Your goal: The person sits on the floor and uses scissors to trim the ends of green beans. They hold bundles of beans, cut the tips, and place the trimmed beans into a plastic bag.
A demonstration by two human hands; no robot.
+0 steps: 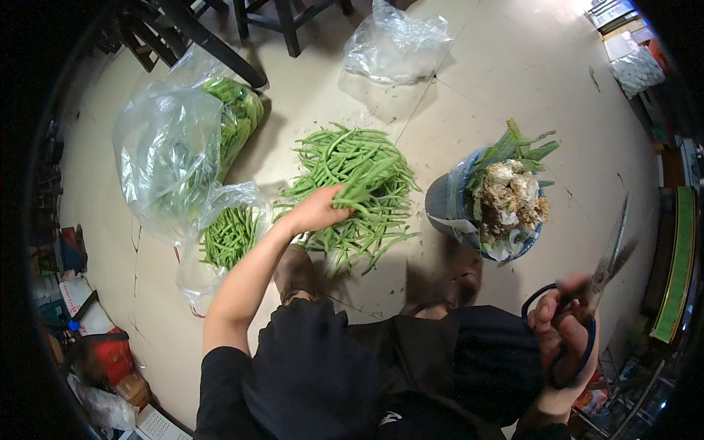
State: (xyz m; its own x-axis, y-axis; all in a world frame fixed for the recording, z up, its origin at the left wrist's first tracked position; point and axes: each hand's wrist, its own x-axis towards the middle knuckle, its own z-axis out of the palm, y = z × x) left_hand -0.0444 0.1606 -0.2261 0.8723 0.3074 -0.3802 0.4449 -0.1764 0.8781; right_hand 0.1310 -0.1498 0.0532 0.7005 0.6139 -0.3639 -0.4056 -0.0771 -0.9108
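Note:
On the floor before me a heap of green beans [352, 148] is spread out. My left hand [320, 211] reaches over its near side and grips a bunch of green beans [367, 184], slightly blurred. Off to the right my right hand [566, 324] holds a pair of scissors [602, 278] by the dark handle loops, their blades parted and pointing away from me. Left of the heap, shorter green beans [230, 236] lie in an open clear plastic bag [250, 193], partly covered by my left forearm.
A waste bin [444, 201] full of leafy trimmings and pale, soil-covered scraps stands right of the heap. Leafy greens in a large plastic bag [165, 143] rest at left. A crumpled plastic bag [396, 44] and dark wooden stool legs [286, 25] are farther off. My shoes [297, 269] flank the heap's near edge.

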